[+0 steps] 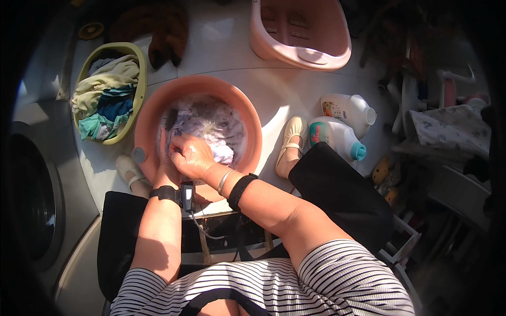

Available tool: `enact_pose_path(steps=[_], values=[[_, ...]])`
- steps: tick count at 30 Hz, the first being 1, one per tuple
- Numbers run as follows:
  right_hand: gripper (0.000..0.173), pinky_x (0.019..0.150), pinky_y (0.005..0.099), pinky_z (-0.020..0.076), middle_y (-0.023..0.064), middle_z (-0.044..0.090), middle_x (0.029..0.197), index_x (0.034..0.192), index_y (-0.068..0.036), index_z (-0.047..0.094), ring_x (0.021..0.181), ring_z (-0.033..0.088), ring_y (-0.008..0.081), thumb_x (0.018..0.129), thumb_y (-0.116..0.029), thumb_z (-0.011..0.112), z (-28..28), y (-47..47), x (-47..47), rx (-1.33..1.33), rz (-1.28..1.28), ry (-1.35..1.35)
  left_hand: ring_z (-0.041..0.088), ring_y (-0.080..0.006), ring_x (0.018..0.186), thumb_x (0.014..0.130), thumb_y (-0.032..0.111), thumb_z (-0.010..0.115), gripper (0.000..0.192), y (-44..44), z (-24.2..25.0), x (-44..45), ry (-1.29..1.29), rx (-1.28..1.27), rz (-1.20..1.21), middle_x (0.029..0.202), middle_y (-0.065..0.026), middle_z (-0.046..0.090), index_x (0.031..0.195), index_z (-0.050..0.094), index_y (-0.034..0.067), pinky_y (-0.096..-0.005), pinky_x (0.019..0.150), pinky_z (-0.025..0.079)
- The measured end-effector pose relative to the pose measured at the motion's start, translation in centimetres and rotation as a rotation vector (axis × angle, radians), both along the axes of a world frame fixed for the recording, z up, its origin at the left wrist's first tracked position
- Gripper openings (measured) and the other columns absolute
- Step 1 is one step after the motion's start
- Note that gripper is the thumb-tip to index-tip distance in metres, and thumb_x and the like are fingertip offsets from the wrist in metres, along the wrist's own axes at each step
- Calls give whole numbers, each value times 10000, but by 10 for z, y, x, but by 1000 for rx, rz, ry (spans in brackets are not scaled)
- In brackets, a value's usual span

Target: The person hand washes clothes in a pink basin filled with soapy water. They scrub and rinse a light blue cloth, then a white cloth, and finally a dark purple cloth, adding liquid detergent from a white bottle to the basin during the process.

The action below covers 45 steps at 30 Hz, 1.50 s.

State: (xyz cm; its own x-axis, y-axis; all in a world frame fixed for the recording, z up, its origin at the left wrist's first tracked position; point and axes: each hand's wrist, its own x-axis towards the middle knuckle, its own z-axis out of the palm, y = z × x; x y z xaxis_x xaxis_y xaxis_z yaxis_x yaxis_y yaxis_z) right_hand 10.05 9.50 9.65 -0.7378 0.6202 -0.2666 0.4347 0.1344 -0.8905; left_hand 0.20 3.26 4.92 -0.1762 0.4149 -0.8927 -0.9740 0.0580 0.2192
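Note:
A pink plastic basin (250, 114) stands on the floor before me, with sudsy water and a wet, light purple-and-white patterned cloth (199, 122) in it. Over the basin's near left part, my right hand (192, 156) is closed on a bunched part of the cloth. Close beside it on the left is my left hand (165, 158), its fingers stretched upward along the cloth's left edge; its palm side is partly hidden by my right hand, so its hold cannot be told. Both hands are wet.
A yellow-green tub (143, 75) of clothes stands at upper left, beside a front-loading washing machine (59, 197). A pink foot tub (257, 31) is at the top. Two detergent bottles, one white-capped (348, 108) and one teal-capped (336, 132), lie right of my foot. A cable hangs from my left wrist.

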Motion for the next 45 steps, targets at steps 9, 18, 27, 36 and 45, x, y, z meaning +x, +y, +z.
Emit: enact_pose_path(steps=[9,18,27,36,45], values=[[382,1017,434,442,206,567,1156,1095,-116,655,1148,540,395,761,-298,693,-4,52,-12,-131,-376,-230,613,-260,1114,1019,362,458,405,14,-4,27,157,266,5,1203,-129,626,1242,566,40,-393,973,508],[257,893,491,496,234,597,1112,985,-102,681,1020,582,424,855,-320,642,1,17,-2,86,-95,-162,627,-236,957,988,361,533,319,-9,-37,17,101,181,-60,1043,-91,643,1065,606,61,-375,854,520],[266,849,509,503,154,588,1119,1060,-128,654,1067,582,362,857,-297,681,-43,71,36,270,-273,-489,547,-207,1164,972,117,567,434,15,7,-33,864,-45,-435,1264,-116,577,1381,462,14,-308,1001,429],[547,975,478,477,173,545,1292,1412,-234,494,1215,524,361,897,-345,640,-63,68,32,187,230,-506,548,-410,1173,856,139,652,557,-18,-87,-13,1367,-226,-1417,1297,-228,539,1377,478,46,-432,1035,436],[203,840,477,498,199,635,910,894,-60,669,924,606,397,766,-193,585,-11,-4,1,47,-2,147,595,-234,1086,1004,432,521,526,-13,12,2,390,83,-48,1247,-93,599,1328,527,17,-346,978,467]])
